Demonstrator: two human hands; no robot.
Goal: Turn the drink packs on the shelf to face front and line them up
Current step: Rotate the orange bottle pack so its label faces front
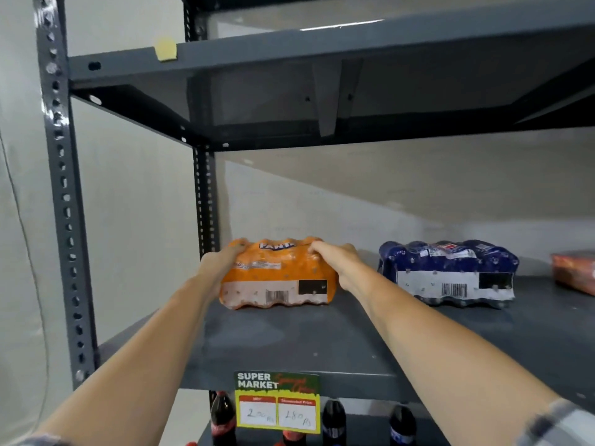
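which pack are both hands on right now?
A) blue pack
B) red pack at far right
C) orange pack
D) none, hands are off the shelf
C: the left hand and right hand each hold an end of the orange pack, while the blue pack sits untouched to its right.

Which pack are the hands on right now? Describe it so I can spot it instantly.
On the grey metal shelf above the supermarket price tag, look to its left end. The orange pack sits there, gripped at its sides by the left hand and right hand. Unlike the dark blue pack to its right, it is orange and reads Fanta on top.
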